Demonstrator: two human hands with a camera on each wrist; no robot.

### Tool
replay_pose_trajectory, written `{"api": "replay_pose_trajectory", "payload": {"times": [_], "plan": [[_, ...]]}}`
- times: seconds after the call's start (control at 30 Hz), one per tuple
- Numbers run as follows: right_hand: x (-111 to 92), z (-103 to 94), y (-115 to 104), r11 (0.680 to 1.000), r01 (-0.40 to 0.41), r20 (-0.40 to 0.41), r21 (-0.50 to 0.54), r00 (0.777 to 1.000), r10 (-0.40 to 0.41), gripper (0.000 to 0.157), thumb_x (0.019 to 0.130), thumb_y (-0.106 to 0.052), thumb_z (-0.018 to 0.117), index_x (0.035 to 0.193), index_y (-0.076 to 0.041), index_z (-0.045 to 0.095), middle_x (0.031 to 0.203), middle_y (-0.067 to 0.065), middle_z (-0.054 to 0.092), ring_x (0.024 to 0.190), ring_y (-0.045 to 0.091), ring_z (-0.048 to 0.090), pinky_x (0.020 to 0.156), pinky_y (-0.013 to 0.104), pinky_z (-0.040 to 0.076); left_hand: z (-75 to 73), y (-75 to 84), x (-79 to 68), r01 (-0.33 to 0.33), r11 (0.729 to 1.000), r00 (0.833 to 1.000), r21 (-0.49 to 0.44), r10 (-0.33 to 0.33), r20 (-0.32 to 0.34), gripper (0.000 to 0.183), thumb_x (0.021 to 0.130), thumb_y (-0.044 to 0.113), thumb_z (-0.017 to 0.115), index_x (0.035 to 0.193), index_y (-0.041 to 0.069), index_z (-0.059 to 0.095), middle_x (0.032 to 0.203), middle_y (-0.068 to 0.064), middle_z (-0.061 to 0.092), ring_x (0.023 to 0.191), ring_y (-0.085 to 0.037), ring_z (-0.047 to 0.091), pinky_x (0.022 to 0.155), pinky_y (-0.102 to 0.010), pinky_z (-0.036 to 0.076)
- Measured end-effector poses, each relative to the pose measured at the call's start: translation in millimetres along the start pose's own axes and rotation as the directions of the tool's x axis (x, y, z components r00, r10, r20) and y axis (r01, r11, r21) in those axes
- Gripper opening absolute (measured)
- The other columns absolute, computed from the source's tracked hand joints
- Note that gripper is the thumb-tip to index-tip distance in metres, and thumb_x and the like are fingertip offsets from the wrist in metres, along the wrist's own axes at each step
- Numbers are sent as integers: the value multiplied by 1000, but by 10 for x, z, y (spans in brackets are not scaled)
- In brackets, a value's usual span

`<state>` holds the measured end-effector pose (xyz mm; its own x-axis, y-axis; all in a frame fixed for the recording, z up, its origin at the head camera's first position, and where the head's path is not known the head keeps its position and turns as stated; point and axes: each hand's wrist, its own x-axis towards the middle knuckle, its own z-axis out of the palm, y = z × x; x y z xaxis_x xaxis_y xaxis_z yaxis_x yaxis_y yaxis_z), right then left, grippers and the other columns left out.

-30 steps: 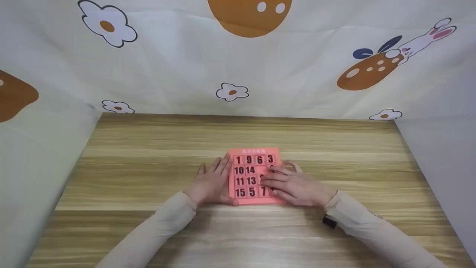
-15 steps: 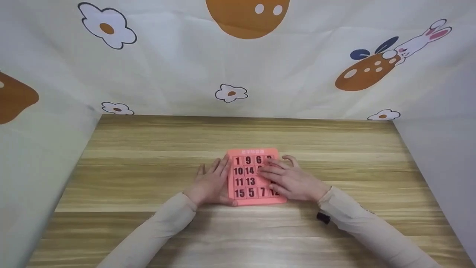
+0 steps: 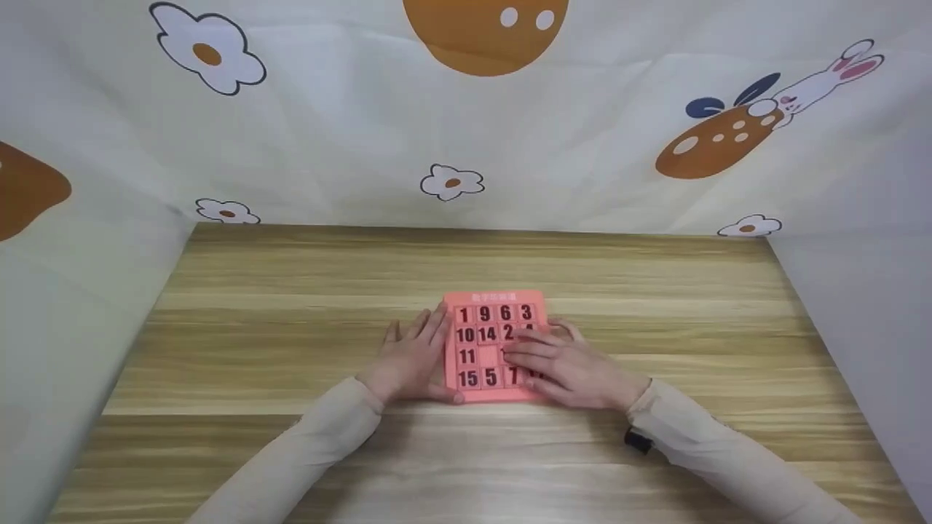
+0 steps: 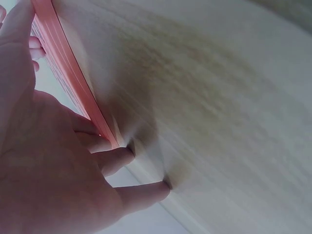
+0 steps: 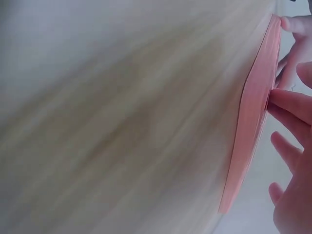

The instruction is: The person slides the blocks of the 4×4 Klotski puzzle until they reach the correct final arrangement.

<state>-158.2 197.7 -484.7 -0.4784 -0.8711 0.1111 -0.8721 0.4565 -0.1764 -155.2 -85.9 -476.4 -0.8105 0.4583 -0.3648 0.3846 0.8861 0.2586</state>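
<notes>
A pink number slide puzzle (image 3: 502, 395) lies flat on the table, with black numbers on its tiles. Its vacant square (image 3: 489, 356) is in the third row, second from the left. Tile 13 (image 3: 502, 355) sits just right of that square, mostly covered by fingers. My left hand (image 3: 409, 366) rests along the puzzle's left side, thumb at the lower left corner; its fingers (image 4: 146, 195) are fairly straight in the left wrist view. My right hand (image 3: 579, 370) lies over the right side, fingertips touching the tiles and hiding several numbers.
The wood-grain table (image 3: 306, 269) spreads around the puzzle. A pale cloth (image 3: 349, 116) printed with flowers, orange shapes and a rabbit hangs behind it. Pale walls (image 3: 859, 306) stand at both sides. A small black object (image 3: 638, 440) is at the right sleeve's cuff.
Tile 2 has slid up into the second row, then tile 13 has slid right, leaving the vacant square where 13 was. The right hand has shifted slightly; the left has stayed in place.
</notes>
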Motion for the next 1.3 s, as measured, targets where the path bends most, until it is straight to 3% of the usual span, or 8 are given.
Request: {"api": "replay_pose_trajectory", "payload": {"times": [0.2, 0.43, 0.67, 0.87, 1.03, 1.17, 1.3], "plan": [[39, -25, 24, 998, -42, 11, 36, 999, 42, 46, 100, -32, 49, 140, -11, 51, 144, 5, 48, 137, 29, 34, 108, 63, 21, -1, 3, -4, 7, 1000, 1000, 2, -7, 9, 125, 70, 73, 65, 155, 5, 3, 161, -9, -8, 145, -33, 2, 111, -63, 5], [264, -6, 9, 985, -168, 114, 32, 980, 164, 56, 102, -41, 41, 149, -12, 38, 154, 3, 32, 143, 29, 20, 112, 62, 11, -5, 18, 8, -2, 1000, 1000, 11, 2, 8, 124, 71, 74, 64, 155, 5, 5, 161, -10, -6, 145, -33, 4, 111, -63, 7], [206, -2, -131, 993, -113, 143, 24, 984, 108, 62, 95, -41, 49, 147, -7, 41, 153, 5, 34, 142, 30, 23, 113, 61, 10, 0, 14, 4, 1, 1000, 1000, 16, -1, -2, 124, 71, 74, 64, 155, 4, 6, 161, -10, -5, 145, -34, 5, 111, -64, 7], [185, -11, -168, 995, -84, 110, 50, 991, 78, 62, 93, -39, 53, 145, -6, 43, 150, 8, 39, 140, 31, 27, 111, 63, 13, 10, -1, -13, -3, 1000, 1000, 7, 3, -8, 124, 70, 73, 66, 155, 4, 6, 161, -10, -5, 145, -33, 5, 111, -64, 7], [346, -11, -46, 987, -148, 56, 60, 988, 145, 62, 95, -40, 52, 146, -6, 41, 152, 9, 37, 142, 32, 24, 112, 62, 12, 4, -8, -18, 5, 1000, 1000, -10, -5, -7, 124, 71, 72, 67, 155, 4, 6, 161, -10, -5, 145, -33, 4, 111, -64, 5], [479, 5, 56, 979, -202, 66, 32, 978, 200, 65, 97, -46, 47, 149, -8, 38, 154, 7, 33, 144, 29, 19, 113, 58, 9, -1, -5, -14, 7, 1000, 1000, -1, -7, -1, 124, 71, 72, 66, 155, 5, 5, 161, -10, -6, 145, -33, 4, 111, -64, 6], [501, 26, 71, 978, -205, 72, 29, 977, 203, 66, 97, -47, 46, 148, -7, 39, 154, 7, 34, 144, 29, 19, 113, 59, 8, -6, 0, -13, -4, 1000, 1000, 10, 4, -5, 124, 71, 73, 65, 155, 5, 5, 161, -9, -6, 145, -33, 5, 111, -64, 7]]}}
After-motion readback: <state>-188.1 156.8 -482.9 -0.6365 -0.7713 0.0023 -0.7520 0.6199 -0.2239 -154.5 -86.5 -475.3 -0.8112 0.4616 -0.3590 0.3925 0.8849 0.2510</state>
